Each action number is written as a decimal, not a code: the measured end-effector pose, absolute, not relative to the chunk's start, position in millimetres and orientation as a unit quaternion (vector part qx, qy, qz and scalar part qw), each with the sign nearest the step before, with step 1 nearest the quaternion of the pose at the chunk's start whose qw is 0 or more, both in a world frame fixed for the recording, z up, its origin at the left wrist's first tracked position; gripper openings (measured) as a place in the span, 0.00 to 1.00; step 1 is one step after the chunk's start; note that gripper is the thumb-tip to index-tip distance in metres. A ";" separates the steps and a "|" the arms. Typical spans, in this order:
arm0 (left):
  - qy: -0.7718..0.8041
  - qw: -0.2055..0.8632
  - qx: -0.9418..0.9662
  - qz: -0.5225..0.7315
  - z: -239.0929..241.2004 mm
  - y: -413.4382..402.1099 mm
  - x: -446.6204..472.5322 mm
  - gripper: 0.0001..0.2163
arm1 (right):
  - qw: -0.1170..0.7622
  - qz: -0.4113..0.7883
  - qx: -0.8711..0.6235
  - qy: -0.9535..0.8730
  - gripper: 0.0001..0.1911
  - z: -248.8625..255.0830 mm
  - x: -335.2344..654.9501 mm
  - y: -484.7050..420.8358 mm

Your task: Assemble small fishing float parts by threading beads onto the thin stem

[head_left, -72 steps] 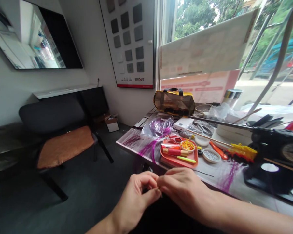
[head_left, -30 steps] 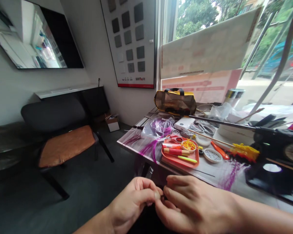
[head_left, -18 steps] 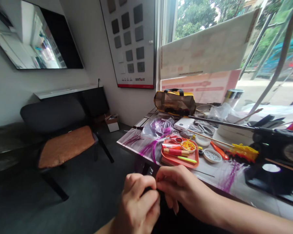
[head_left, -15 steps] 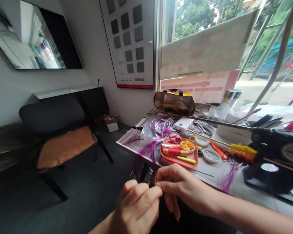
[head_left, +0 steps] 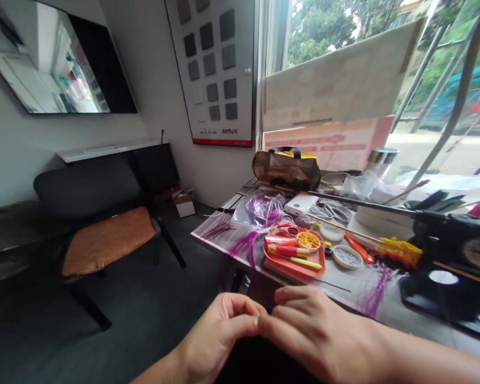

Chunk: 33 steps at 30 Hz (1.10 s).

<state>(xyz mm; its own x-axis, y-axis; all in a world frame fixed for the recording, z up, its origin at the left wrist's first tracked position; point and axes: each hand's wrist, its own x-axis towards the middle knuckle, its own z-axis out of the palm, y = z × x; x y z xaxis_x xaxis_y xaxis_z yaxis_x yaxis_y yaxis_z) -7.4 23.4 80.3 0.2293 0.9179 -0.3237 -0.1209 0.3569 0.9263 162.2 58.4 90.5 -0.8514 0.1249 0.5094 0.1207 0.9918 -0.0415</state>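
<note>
My left hand and my right hand meet in front of me, below the table's near edge. The left thumb and forefinger pinch together at the right hand's fingertips. My right hand is closed with its fingers curled. Whatever lies between the fingers is hidden or too thin to make out. Beyond the hands, on the table, an orange tray holds scissors, a small dish of yellow and orange bits, a red-wrapped stick and a yellow-green pen.
Purple strands lie on the table, near a white dish of grey beads and an orange-handled tool. A black stand is at the right. A bag stands behind; a chair is left.
Both hands have turned: the left has rolled to show its thumb and forefinger pinch, and the right has turned knuckles up with its fingers curled in. The table's things have stayed put.
</note>
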 end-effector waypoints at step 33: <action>0.466 0.078 0.808 0.353 57.6 15.5 -11.2 0.07 | 0.261 0.388 -0.396 -0.790 0.08 60.5 149.7 46.9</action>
